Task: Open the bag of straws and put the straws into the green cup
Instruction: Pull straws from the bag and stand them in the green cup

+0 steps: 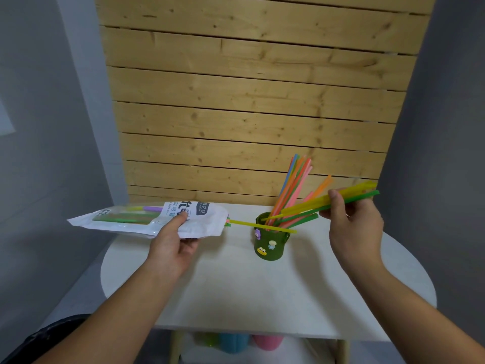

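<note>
My left hand [173, 243] grips a white plastic bag of straws [136, 219], held level above the table's left side with its open end facing right. One yellow straw [244, 224] pokes out of the bag's mouth and reaches across the rim of the green cup [270, 245]. That cup stands on the table, decorated with small figures, and holds several coloured straws [294, 179] standing upright. My right hand [351, 222] pinches a small bunch of yellow and green straws [309, 208], slanted with their lower ends at the cup's mouth.
The white table [236, 285] has rounded ends and a front edge near me. A wooden slat wall [249, 101] rises right behind the cup. Blue and pink containers [252, 342] sit below the table. Grey walls stand on both sides.
</note>
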